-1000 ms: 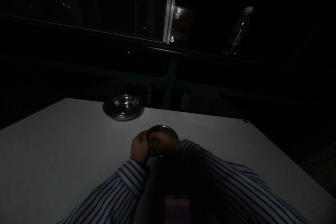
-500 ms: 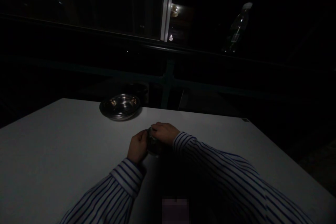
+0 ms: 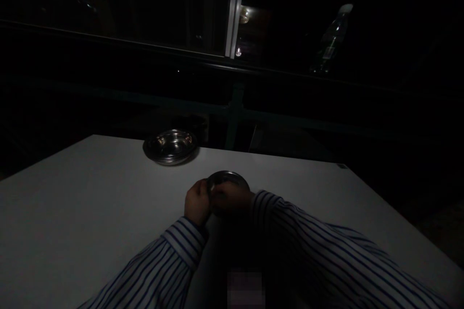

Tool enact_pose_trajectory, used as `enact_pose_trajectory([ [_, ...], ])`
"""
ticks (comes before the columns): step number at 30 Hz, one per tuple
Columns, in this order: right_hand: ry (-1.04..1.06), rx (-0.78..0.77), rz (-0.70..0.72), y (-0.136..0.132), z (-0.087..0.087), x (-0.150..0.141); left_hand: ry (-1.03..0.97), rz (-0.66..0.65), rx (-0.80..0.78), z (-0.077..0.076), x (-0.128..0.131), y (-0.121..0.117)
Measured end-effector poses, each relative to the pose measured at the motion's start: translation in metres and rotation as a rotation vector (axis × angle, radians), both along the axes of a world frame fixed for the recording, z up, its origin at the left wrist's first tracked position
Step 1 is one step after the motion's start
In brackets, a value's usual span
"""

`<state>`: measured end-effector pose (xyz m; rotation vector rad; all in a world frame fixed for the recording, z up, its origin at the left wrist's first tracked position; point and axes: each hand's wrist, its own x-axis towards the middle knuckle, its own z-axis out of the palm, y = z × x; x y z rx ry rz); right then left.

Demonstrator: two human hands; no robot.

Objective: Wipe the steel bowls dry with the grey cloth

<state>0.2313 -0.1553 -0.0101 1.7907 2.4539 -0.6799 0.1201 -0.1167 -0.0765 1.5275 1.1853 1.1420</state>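
Metal glints faintly along the rim of a small bowl (image 3: 229, 176) held over the far half of the bench (image 3: 108, 203), roughly midway between its far-left and far-right corners and in from the far edge. The left hand (image 3: 197, 203) has its fingers gripping the left side of that rim, thumb and fingers bent together around it. The right hand (image 3: 232, 199) reaches across the bowl from the right, fingers curled down inside near the left wall; in this dim light I cannot tell whether they close on something there, or whether the bowl's base touches the bench.

The bowl looks thin-walled, so it should prove light and stiff, unlikely to break but easy to dent. Its smooth curved side would probably slide under bare fingers, especially if wet, and it could spin if pushed off-centre. The rim seems the best place to take hold, thumb on one face and fingers on the other, as the left hand has it.

Beyond it and to the left, a stack of metal bowls (image 3: 170, 159) stands by the far edge of the bench, apart from both hands.
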Motion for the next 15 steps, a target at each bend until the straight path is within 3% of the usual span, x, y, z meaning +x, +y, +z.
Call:
enact_pose_trajectory([
  [3,0.093,0.009,-0.055,-0.006,0.003,-0.001,0.016,-0.002,0.000,0.001,-0.002,0.001],
  [7,0.176,-0.015,-0.051,-0.028,0.014,0.020,0.027,-0.039,-0.010,0.003,-0.002,0.002],
  [15,0.395,0.389,-0.156,-0.073,0.009,0.054,-0.001,-0.074,-0.055,0.006,-0.006,0.002],
])
